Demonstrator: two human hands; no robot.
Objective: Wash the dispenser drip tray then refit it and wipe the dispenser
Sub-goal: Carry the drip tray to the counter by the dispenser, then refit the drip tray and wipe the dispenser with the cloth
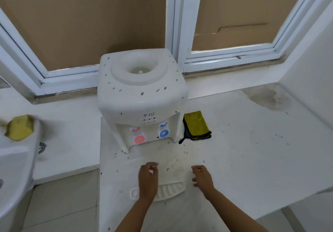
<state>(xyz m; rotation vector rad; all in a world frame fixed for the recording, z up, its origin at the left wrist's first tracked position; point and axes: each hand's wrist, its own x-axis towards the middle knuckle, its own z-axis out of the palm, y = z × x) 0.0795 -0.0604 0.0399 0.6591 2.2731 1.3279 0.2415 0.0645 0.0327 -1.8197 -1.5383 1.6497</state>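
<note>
A white tabletop water dispenser (142,94) stands on a white stand (115,177), with a red tap (139,138) and a blue tap (164,132) on its front. The white slotted drip tray (171,189) lies loose on the stand's near part, well apart from the dispenser. My left hand (148,179) hovers over the tray's left half, fingers loosely curled, holding nothing. My right hand (202,176) is just right of the tray, fingers apart and empty. A folded yellow-and-dark cloth (197,126) lies on the counter to the right of the dispenser.
A white sink (12,174) is at the left with a yellow sponge (19,127) on its rim. The white counter (252,150) extends right, speckled with dark bits and a stain at the far corner. Window frames backed with cardboard rise behind.
</note>
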